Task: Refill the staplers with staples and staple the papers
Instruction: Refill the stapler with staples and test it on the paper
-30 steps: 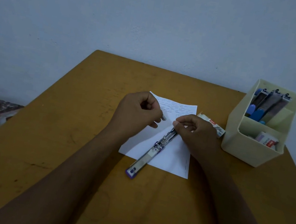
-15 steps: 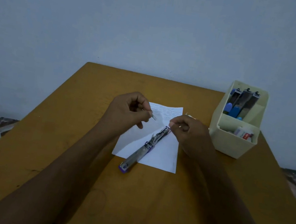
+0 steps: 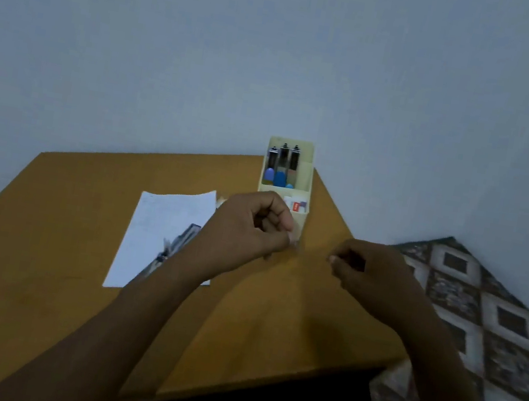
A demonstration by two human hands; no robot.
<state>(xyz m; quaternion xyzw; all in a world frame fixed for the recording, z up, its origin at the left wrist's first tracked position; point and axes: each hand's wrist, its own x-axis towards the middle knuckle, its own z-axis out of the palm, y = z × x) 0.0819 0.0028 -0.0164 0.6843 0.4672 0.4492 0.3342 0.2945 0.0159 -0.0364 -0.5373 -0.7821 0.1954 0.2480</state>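
Observation:
An open stapler (image 3: 176, 245) lies diagonally on a white sheet of paper (image 3: 163, 219) at the left of the wooden table (image 3: 43, 234). My left hand (image 3: 251, 229) hovers to the right of the paper, just in front of the cream organizer (image 3: 304, 179). Its fingers are curled and pinch something small and pale at the fingertips, blurred, seemingly a strip of staples (image 3: 293, 240). My right hand (image 3: 369, 272) hangs over the table's right edge with fingertips pressed together; nothing shows between them. Neither hand touches the stapler.
The organizer stands at the table's far right corner with three more staplers (image 3: 282, 165) upright in it and a staple box (image 3: 295, 203) in its front pocket. Patterned floor tiles (image 3: 496, 323) lie to the right. A wall rises behind the table.
My head has turned right, so the table shifted left in view. Both hands have left the stapler and moved right, toward the organizer; the stapler stays open on the paper.

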